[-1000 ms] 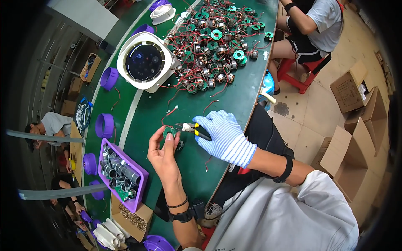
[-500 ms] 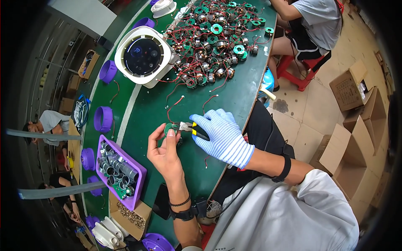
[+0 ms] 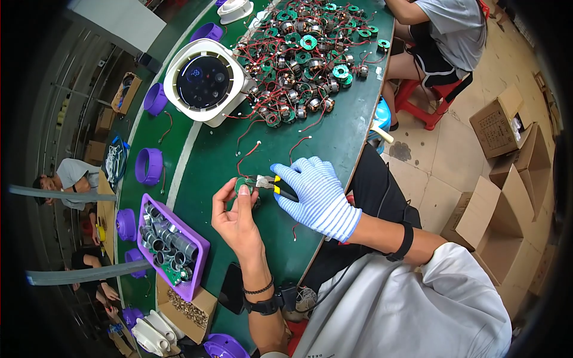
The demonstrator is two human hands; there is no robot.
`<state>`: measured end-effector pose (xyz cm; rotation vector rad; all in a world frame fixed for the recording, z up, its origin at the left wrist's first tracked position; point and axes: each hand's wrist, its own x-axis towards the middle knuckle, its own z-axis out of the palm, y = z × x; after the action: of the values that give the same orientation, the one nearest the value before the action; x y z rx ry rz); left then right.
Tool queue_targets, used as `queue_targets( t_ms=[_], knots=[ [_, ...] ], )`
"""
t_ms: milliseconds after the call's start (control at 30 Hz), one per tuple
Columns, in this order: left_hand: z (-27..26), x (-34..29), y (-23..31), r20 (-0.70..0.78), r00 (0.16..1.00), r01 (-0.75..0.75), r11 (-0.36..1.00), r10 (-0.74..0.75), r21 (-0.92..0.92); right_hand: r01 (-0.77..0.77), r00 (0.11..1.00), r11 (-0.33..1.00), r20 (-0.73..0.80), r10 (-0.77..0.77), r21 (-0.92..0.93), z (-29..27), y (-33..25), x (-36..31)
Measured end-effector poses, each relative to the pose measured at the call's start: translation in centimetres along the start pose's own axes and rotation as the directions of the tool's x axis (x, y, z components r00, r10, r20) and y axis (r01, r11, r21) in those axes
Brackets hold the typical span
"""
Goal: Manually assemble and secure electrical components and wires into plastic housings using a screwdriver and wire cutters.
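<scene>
My bare left hand (image 3: 240,221) pinches a small motor with a round green circuit board (image 3: 242,184) between thumb and fingers. From it a red wire (image 3: 248,152) with a white plug runs out over the table. My right hand (image 3: 322,200), in a blue-and-white striped glove, is closed around pliers (image 3: 286,192) with black and yellow handles. The pliers' jaws reach the edge of the green board; whether they grip anything there is too small to tell. Past my hands lies a large heap of similar motors (image 3: 301,65) with red wires.
A white round appliance (image 3: 179,110) with a lit black top stands left of the heap. Nearer are a purple tray (image 3: 200,262) of metal cylinders, a phone (image 3: 231,289) and a cardboard box (image 3: 206,307) of small parts. Purple rings (image 3: 149,167) line the green strip. A co-worker (image 3: 456,30) sits far right.
My hands and the pliers have barely moved at the green board. On the green strip the purple rings have shifted slightly to the right. People at the far left have moved a little.
</scene>
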<state>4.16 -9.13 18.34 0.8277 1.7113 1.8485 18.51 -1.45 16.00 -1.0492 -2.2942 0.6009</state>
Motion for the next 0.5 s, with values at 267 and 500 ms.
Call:
queue_targets(
  t_ms=[267, 500],
  knots=[
    [0.11, -0.21, -0.28, -0.005, 1.0, -0.015, 1.0, 0.015, -0.011, -0.021, 1.0, 1.0, 0.007, 0.021, -0.01, -0.17, -0.21, 0.12],
    [0.5, -0.32, -0.22, -0.033, 0.999, -0.019, 1.0, 0.019, -0.006, 0.034, 0.998, 0.999, -0.062, -0.033, 0.021, 0.23, 0.21, 0.04]
  ],
)
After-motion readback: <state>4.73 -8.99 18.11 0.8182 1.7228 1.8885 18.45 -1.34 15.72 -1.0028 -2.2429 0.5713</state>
